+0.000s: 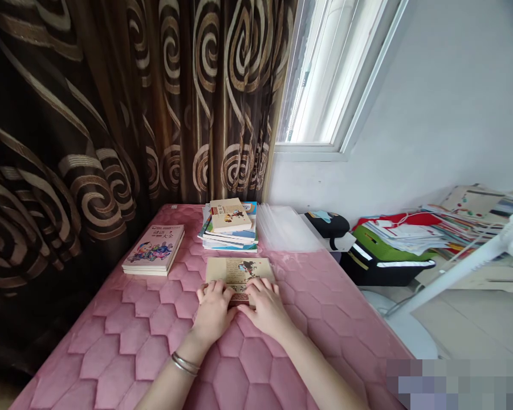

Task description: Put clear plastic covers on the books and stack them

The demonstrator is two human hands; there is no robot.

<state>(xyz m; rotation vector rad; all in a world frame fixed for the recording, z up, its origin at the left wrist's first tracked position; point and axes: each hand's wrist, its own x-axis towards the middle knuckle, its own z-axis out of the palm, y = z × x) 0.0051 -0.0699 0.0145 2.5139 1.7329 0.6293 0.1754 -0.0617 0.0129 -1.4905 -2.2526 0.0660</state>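
Note:
A tan book (238, 267) with a small ink-style figure on its cover lies on the pink quilted mattress (248, 364) in front of me. My left hand (215, 307) is closed over its near left part, fingers bent on the cover and thumb at the near edge. On the near right part, my right hand (264, 303) grips it in the same way, the two thumbs almost meeting. Both hands cover the book's near corners. Bracelets (184, 364) circle my left wrist.
Beyond the book stands a pile of books (231, 219), with clear plastic sheets (286, 228) to its right. A pink-and-white book stack (154, 249) sits on the left. A patterned curtain (222, 102) hangs behind; a white fan (448, 279) and a filled green-black bag (385, 256) stand right.

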